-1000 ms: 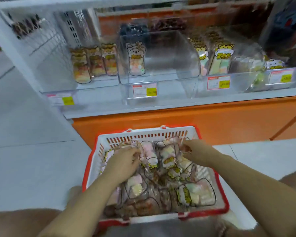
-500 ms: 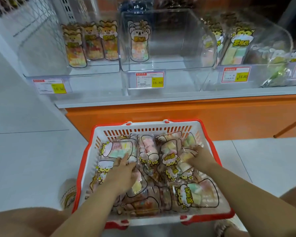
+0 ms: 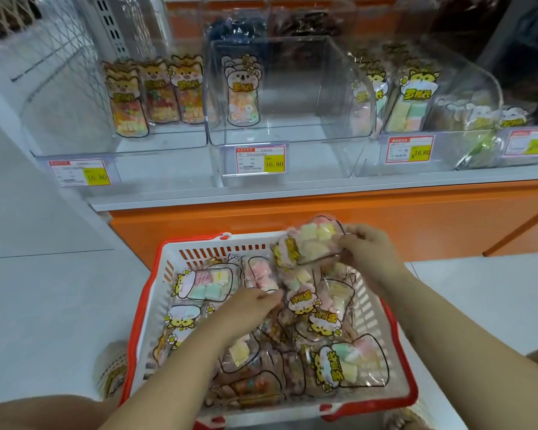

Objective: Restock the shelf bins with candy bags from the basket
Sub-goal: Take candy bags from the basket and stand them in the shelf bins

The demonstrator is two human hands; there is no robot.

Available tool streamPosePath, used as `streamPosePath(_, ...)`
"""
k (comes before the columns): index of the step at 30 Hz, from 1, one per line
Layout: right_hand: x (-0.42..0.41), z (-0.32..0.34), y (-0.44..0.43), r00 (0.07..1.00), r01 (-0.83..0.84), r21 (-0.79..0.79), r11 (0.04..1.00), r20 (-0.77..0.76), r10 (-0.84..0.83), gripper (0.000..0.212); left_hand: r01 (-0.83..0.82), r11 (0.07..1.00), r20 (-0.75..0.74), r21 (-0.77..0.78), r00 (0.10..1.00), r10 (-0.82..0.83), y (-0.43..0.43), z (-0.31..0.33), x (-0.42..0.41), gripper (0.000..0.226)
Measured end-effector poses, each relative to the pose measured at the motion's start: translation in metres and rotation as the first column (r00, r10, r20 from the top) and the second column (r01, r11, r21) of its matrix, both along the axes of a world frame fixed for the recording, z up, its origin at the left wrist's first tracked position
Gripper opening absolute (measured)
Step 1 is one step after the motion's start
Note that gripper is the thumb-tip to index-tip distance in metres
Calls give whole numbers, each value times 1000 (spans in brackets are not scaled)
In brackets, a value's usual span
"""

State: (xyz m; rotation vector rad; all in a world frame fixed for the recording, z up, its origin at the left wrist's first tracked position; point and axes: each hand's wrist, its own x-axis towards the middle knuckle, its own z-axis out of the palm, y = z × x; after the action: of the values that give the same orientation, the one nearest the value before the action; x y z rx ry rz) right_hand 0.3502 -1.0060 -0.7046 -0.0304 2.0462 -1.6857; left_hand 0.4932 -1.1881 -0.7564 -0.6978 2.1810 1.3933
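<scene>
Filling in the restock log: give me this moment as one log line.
phase: pick from basket | right hand: grips marshmallow bag above far rim | left hand: on bags in basket

Two hands: left hand [image 3: 249, 308], right hand [image 3: 370, 252]. One basket [image 3: 168, 268], red and white. Candy bags in basket [image 3: 348, 364]: at least eight labels showing, overlapped, exact total not countable. One lifted bag [image 3: 311, 243], pinched in right hand above the pile. One stray bag [image 3: 112, 372] on floor just left of basket. Four clear bins: left bin [image 3: 59, 103], middle bin [image 3: 308, 88], third bin [image 3: 466, 76], fourth bin [image 3: 528, 161] cut off at right edge. Four price tags [image 3: 260, 159], one per bin front. Orange-label bags [image 3: 160, 91] in left bin: three across the front, any behind not countable. Koala bag [image 3: 243, 91] in middle bin: one front showing. Tiger bags [image 3: 416, 97] in third bin: two rows, depth unclear.
</scene>
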Motion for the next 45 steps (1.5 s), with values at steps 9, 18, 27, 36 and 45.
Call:
streamPosePath(9,48,-33,-34,908,-385,-38,922,162,386,12,-625,239,136,743,492,860,4,9,-8,34)
streamPosePath(18,23,-119,-3,834,-509,624,593,188,518,46,-742,274,67,612,393,917,-31,-13,11,22)
streamPosePath(27,18,-88,-9,940,-16,555,832,-276,202,11,-744,363,89,561,490,867,-31,-23,13,25)
streamPosePath(36,0,16,-18,816,-232,355,906,-435,380,37,-601,739,-222,305,710,669,-22,-4,13,54)
streamPosePath(45,20,36,-24,795,-449,327,831,-278,539,33,-338,816,-56,469,911,409,-5,10,15,71)
